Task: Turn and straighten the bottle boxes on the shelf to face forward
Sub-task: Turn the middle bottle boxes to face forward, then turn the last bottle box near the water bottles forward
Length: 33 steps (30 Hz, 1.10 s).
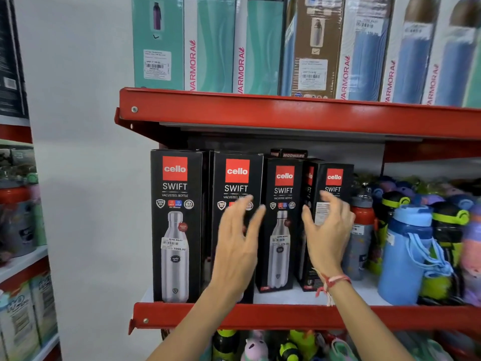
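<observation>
Both hands' grips, left hand [238, 246] and right hand [328, 237], open before glossy rectangular black cardboard bottle boxes [282, 225].

both arms rise from the bottom edge of the view, bare forearms stretched forward and up. the left hand [238, 246] is open, the fingers spread and a little curved, the back of the hand toward the camera. the right hand [329, 234] is open too, the fingers bent as a loose claw, the thumb pointing left. a red and white thread is tied around the right wrist. neither hand grips anything.
</observation>
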Available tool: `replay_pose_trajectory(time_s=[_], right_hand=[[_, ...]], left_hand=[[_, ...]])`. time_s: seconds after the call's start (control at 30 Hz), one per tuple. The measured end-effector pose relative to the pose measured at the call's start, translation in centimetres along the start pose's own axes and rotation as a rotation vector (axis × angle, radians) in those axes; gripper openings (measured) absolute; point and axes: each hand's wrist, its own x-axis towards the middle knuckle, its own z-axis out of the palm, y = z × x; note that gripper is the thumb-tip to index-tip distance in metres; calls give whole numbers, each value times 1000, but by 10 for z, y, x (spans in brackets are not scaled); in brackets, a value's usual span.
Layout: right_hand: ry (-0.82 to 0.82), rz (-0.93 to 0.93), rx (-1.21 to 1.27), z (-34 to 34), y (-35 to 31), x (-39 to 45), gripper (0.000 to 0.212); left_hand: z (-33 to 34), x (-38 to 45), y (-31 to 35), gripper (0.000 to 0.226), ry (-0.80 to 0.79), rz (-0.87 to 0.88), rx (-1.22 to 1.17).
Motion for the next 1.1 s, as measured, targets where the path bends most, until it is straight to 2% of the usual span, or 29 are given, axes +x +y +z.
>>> replay_pose_trajectory(time_s=[0.07, 0.13, 0.17, 0.23, 0.37, 0.47, 0.63, 0.77, 0.9, 1.0, 1.1], right_hand=[[2, 136, -179, 10, 11, -4, 77], [-58, 257, -275, 9, 20, -2, 105], [-103, 316, -264, 11, 20, -2, 113], [-118, 376, -219, -29, 70, 37, 119], [-208, 318, -84, -33, 79, 42, 110], [-259, 288, 53, -38, 78, 37, 105], [-350, 214, 266, -69, 73, 50, 104], [-544, 185, 477, -103, 72, 74, 94], [-727, 192, 543, -109, 85, 87, 90], [-871, 266, 583, -102, 94, 88, 89], [-932, 301, 540, -92, 94, 85, 80]], left_hand=[[5, -3, 6, 42, -98, 57, -125], [20, -3, 18, 42, -257, -13, -288], [25, -2, 18, 41, -316, -70, -353], [65, 21, 84, 39, -408, -161, -534], [84, 25, 90, 40, -439, -392, -672], [88, 27, 85, 44, -456, -469, -722], [80, 32, 91, 68, -444, -490, -768], [75, 43, 100, 75, -532, -488, -903], [77, 46, 105, 93, -561, -487, -941], [75, 44, 113, 98, -516, -503, -870], [82, 38, 116, 100, -493, -545, -807]])
